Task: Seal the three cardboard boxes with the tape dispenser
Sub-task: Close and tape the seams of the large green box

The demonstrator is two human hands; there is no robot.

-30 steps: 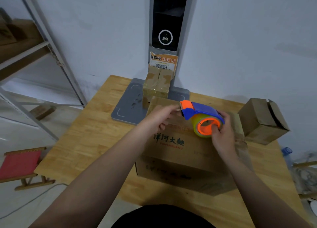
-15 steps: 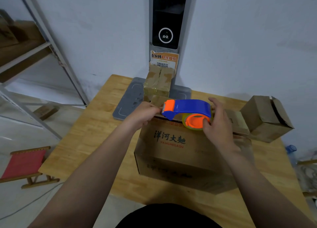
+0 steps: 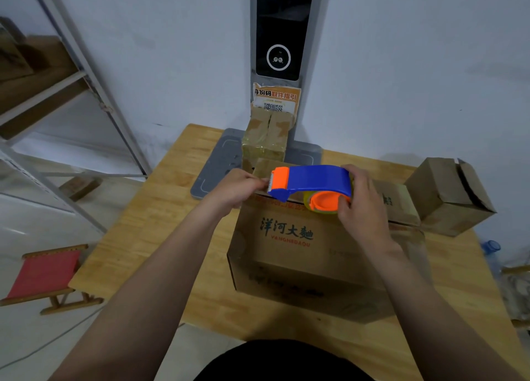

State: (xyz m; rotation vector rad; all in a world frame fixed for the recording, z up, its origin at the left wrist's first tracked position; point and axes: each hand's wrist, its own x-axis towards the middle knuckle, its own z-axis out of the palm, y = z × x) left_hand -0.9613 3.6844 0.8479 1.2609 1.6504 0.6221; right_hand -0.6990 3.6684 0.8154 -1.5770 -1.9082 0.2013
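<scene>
A large printed cardboard box stands in the middle of the wooden table. Over its top far edge my right hand grips the blue and orange tape dispenser, cutter end pointing left. My left hand pinches at the tape end right by the orange cutter, fingers curled; the tape itself is too thin to make out. A small taped box sits behind, on a grey base. A third box with an open flap stands at the right.
A grey kiosk column with a dark screen rises from a grey base plate at the table's back. A metal shelf rack stands at left, a red folding stool on the floor, a plastic bottle at right.
The dispenser has swung from tilted to level and moved left over the box's far edge. My left hand stayed at the cutter end; the large box shifted slightly toward me.
</scene>
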